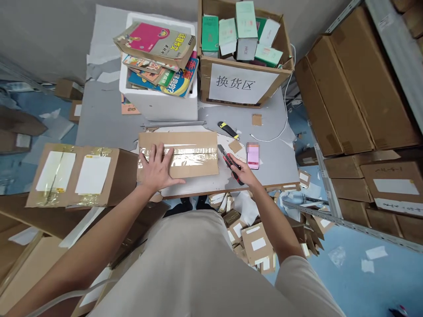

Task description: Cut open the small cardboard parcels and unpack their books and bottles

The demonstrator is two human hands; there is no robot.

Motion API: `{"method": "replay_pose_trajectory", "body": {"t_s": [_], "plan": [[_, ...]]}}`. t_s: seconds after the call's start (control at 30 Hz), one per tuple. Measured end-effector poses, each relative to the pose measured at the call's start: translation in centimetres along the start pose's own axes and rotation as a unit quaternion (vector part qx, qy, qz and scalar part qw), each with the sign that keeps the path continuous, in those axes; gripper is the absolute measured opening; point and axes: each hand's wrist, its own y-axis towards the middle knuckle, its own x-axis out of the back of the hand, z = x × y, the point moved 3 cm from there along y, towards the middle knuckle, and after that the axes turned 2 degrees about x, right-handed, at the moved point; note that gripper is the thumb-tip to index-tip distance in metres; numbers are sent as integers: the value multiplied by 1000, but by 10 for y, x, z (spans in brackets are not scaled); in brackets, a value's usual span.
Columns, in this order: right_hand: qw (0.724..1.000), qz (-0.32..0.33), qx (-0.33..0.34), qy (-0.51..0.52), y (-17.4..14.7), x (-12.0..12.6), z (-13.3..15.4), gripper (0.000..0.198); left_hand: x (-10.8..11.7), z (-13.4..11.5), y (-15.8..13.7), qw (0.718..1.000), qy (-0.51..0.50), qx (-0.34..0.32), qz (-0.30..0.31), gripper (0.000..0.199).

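Note:
A taped cardboard box (pixel 194 169) lies on the table in front of me, shiny clear tape running along its top. Spread flat on its left part is my left hand (pixel 157 166), fingers apart. Just beyond the box's right end, my right hand (pixel 243 171) grips a red and black utility knife (pixel 227 157). The knife's tip points away from me, close to the box's right edge. Behind it lies a second cutter, black and yellow (pixel 228 130). A phone with a lit pink screen (pixel 253 155) rests right of my right hand.
A white foam box (pixel 165 108) full of books and an open carton (pixel 205 81) of green and white boxes stand at the back. Taped parcels (pixel 89 171) sit at left. A shelf with cartons (pixel 350 88) rises at right. Boxes (pixel 259 242) litter the floor.

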Motion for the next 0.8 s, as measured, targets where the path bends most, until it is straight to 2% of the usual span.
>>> {"method": "replay_pose_trajectory", "body": {"t_s": [0.17, 0.3, 0.43, 0.5, 0.57, 0.67, 0.8], "plan": [[990, 53, -4, -128, 12, 12, 18, 60, 1, -1, 5, 1000, 1, 25, 15, 129], [958, 118, 20, -259, 11, 15, 38, 58, 2, -3, 6, 999, 6, 39, 0, 130], [894, 83, 33, -439, 5, -2, 60, 57, 1, -3, 7, 999, 8, 42, 7, 129], [858, 54, 11, -511, 0, -16, 67, 59, 0, -1, 8, 998, 9, 50, 23, 130], [832, 40, -21, -552, -8, -28, 72, 61, -2, 0, 9, 998, 6, 56, 37, 129], [815, 39, -49, -576, -24, -40, 75, 60, -2, -1, 9, 997, 1, 58, 49, 129], [808, 46, -52, -585, -33, -45, 78, 60, -1, -2, 10, 996, 3, 59, 65, 127]]}}
